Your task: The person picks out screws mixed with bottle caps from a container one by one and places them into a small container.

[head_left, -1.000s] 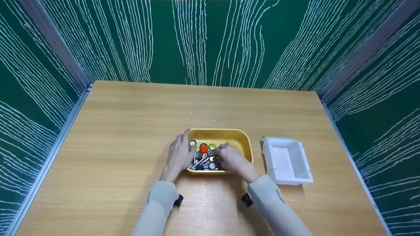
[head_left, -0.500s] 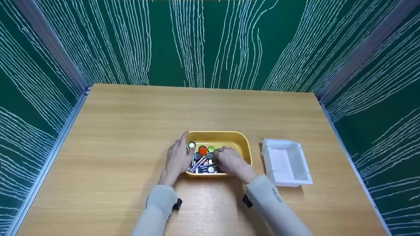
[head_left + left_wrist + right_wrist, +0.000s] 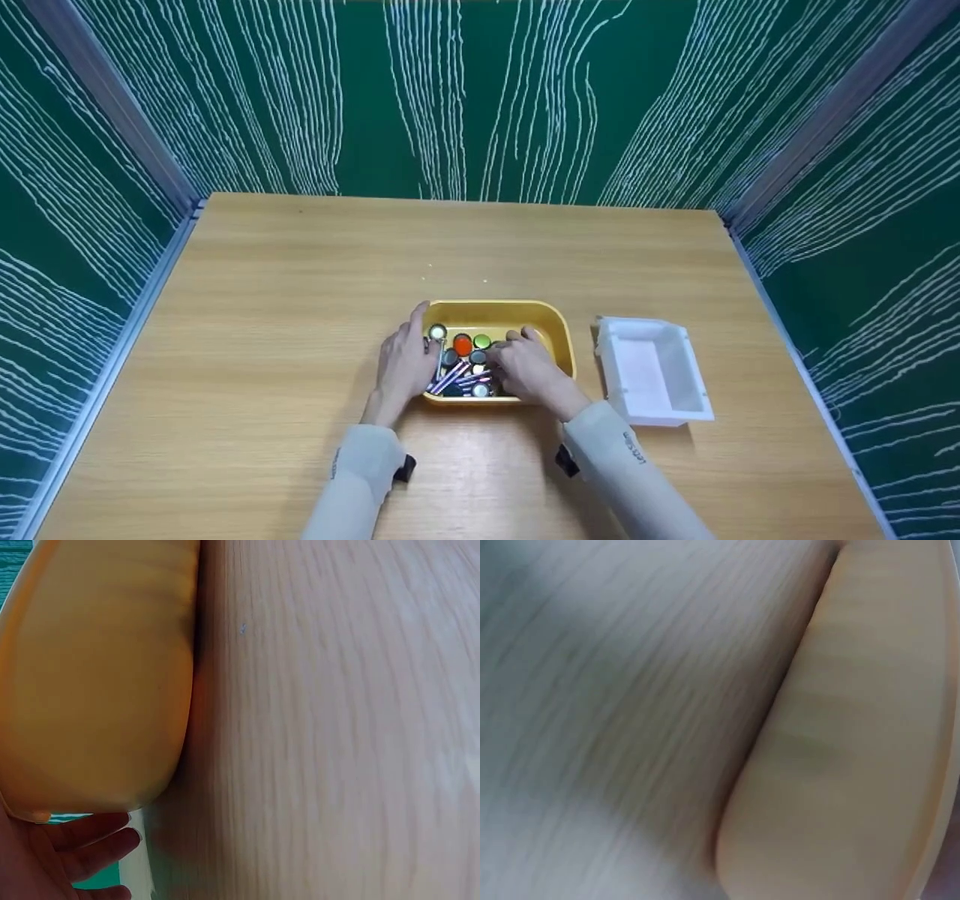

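A yellow plastic bin [image 3: 510, 311] stands on the table, holding a jumble of bottle caps and shiny metal rods. An orange cap [image 3: 463, 344], a green cap [image 3: 481, 341] and a white-topped cap [image 3: 438, 331] show among them. My left hand [image 3: 401, 364] holds the bin's left wall, thumb inside and fingers outside; the left wrist view shows fingers [image 3: 97, 855] along the bin's end. My right hand [image 3: 529, 367] reaches down into the bin at the right of the pile. Its fingertips are hidden among the pieces, so I cannot tell what they hold. Striped metal rods [image 3: 450, 377] lie near the front.
To the right of the bin sits a white plastic tray [image 3: 701, 375] with nothing visible in it. Tiny white crumbs [image 3: 484, 281] dot the wooden table [image 3: 300, 262] behind the bin. Green walls [image 3: 367, 112] with white wavy lines enclose the table.
The right hand's fingers have shifted among the pieces, and some rods and caps near them lie slightly differently. The left hand stays at the bin wall. The head view has tipped slightly.
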{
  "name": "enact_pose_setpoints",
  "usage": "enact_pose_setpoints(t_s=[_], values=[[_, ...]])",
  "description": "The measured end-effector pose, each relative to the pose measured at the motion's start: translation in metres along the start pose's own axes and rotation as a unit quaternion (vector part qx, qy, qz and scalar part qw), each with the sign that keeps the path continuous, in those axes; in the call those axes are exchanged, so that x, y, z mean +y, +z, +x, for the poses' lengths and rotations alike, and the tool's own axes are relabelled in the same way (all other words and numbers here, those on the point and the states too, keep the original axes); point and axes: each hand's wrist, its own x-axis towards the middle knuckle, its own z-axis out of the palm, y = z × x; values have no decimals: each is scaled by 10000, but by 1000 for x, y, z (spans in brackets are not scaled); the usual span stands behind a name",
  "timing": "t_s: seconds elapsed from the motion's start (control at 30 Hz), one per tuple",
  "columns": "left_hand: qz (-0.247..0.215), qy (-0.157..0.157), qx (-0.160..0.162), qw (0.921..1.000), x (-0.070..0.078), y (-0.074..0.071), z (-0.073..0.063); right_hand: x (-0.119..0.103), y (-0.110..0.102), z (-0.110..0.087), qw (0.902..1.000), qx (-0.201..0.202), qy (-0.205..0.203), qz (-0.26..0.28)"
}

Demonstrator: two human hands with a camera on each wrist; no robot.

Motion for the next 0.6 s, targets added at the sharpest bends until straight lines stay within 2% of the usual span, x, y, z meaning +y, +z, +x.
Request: enact_pose_setpoints(t_s=[0.13,0.3,0.47,0.6], values=[[-38,14,16,10000,0,2,0,6,3,-2,9961,539,194,665],[-70,-38,14,10000,-1,1,0,13,0,-5,9882,1037,237,1105],[-122,20,55,9999,-2,1,0,21,-14,-10,9768,1050,494,1800],[-99,160,142,9997,-3,2,0,31,-32,-19,9666,1051,900,2158]])
